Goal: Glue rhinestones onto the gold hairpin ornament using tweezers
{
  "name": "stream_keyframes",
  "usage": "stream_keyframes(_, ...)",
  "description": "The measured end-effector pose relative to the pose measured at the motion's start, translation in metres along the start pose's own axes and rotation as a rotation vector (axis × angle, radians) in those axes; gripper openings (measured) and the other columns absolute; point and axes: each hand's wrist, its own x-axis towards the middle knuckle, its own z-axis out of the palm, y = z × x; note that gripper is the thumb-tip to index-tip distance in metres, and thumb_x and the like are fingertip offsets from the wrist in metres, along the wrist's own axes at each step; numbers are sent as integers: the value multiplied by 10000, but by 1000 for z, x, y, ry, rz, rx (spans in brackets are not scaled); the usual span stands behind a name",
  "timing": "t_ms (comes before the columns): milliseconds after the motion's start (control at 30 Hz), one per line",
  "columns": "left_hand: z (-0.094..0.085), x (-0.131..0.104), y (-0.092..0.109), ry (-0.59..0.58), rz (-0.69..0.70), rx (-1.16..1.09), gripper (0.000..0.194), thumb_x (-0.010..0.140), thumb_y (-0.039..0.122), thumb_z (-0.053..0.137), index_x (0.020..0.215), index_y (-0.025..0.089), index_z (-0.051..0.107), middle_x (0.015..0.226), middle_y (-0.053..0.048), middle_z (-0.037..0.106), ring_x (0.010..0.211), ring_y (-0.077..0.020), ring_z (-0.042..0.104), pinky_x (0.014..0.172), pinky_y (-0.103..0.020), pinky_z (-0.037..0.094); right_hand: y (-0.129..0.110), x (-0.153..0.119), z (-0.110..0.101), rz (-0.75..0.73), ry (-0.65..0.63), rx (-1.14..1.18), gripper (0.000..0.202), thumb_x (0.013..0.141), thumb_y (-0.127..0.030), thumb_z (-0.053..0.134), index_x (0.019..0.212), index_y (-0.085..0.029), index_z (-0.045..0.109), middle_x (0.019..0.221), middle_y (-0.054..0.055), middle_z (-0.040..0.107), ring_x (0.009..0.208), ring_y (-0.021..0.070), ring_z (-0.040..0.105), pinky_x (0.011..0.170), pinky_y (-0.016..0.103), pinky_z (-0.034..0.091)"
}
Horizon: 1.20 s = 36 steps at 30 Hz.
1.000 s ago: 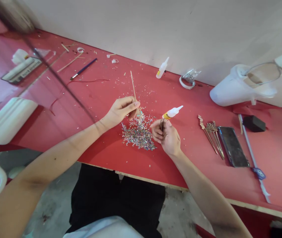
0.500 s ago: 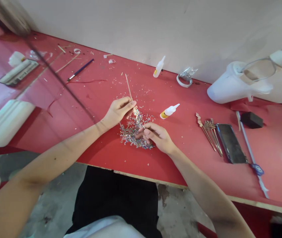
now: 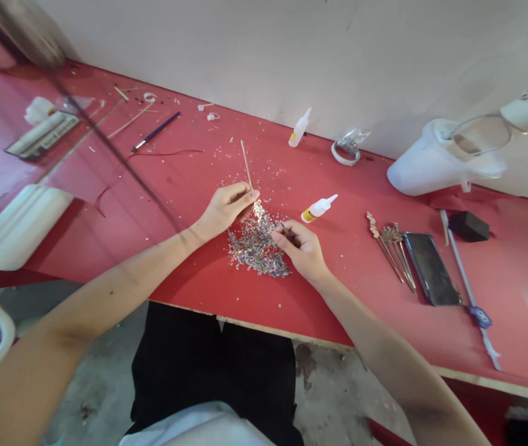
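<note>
1) Pinched a gold hairpin (image 3: 246, 164) by its shaft in the nearly closed left hand (image 3: 227, 205), ornate head (image 3: 258, 211) at the far edge of the glittering flakes (image 3: 255, 249)
2) Held a dark item (image 3: 285, 229), too small to identify, between thumb and fingers of the curled right hand (image 3: 303, 244)
3) Had a yellow-labelled glue bottle (image 3: 318, 209) just beyond that hand on the red table (image 3: 199, 272)

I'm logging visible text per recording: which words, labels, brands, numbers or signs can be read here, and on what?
None can be quoted with certainty.
Box, at left: large lettering, too blurred to read.
Near bottle: yellow label, dark print too small.
Far bottle: yellow label, any print too small.
Blue slider: any marks too small.
</note>
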Motion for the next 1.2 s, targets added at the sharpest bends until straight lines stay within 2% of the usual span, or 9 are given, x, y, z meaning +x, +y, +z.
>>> stream_keyframes(167, 1, 1, -1, 21, 0, 0, 402, 922, 420, 560, 608, 174, 510, 475, 32, 502, 421, -54, 438, 451, -212, 346, -3, -2, 1, -9, -82, -72, 241, 878, -433, 589, 825, -197, 594, 674, -24, 491, 571, 98, 391, 544, 245, 322)
stream_keyframes(267, -1, 1, -3, 24, -1, 5, 394, 924, 419, 558, 620, 171, 518, 481, 32, 503, 428, -53, 444, 463, -213, 352, -3, -3, -1, -30, -9, -53, 232, 890, -422, 575, 862, -197, 625, 684, -16, 524, 591, 104, 427, 561, 243, 345)
stream_keyframes(333, -1, 1, -4, 17, -7, -1, 392, 922, 421, 561, 622, 171, 517, 483, 32, 504, 427, -53, 448, 465, -214, 355, -3, -4, -4, -48, 46, -71, 216, 892, -402, 578, 864, -197, 641, 648, -25, 504, 559, 96, 399, 534, 239, 326)
stream_keyframes(433, -2, 1, -4, 14, -13, 13, 397, 922, 418, 561, 616, 171, 510, 486, 32, 504, 432, -52, 445, 472, -214, 356, -2, -5, -7, -99, 40, -148, 162, 876, -346, 610, 871, -193, 665, 563, -58, 415, 488, 78, 309, 484, 237, 268)
stream_keyframes(533, -2, 0, -3, 10, -15, 38, 395, 928, 409, 555, 616, 170, 510, 493, 32, 506, 441, -52, 448, 485, -215, 364, -1, -6, -10, -163, 29, -193, 136, 856, -319, 635, 878, -192, 678, 522, -80, 333, 469, 74, 278, 480, 237, 258)
stream_keyframes(733, -2, 1, -7, 9, -27, 47, 394, 922, 429, 556, 626, 175, 501, 490, 37, 506, 430, -54, 456, 469, -214, 363, 0, -7, -13, -134, 29, -190, 211, 899, -383, 568, 842, -194, 643, 623, -27, 532, 504, 81, 373, 490, 237, 296)
stream_keyframes(1000, -4, 1, -9, 8, 1, 99, 398, 924, 438, 547, 627, 176, 503, 494, 37, 508, 433, -55, 454, 475, -207, 371, 3, -6, -18, -78, 191, -47, 265, 812, -427, 688, 706, -201, 601, 532, -64, 344, 503, 86, 261, 480, 249, 223)
stream_keyframes(1100, -3, 1, -9, -4, 3, 93, 393, 924, 437, 545, 633, 178, 501, 497, 37, 508, 434, -59, 461, 473, -204, 378, 5, -5, -20, -66, 237, 2, 282, 776, -444, 722, 700, -205, 593, 536, -68, 325, 508, 88, 252, 483, 249, 221)
stream_keyframes(1200, -3, 0, -9, -14, 6, 88, 393, 927, 428, 543, 631, 175, 494, 503, 36, 503, 438, -57, 464, 476, -199, 384, 5, -4, -20, -72, 221, 2, 309, 805, -470, 682, 687, -198, 596, 542, -58, 370, 505, 86, 278, 487, 253, 234)
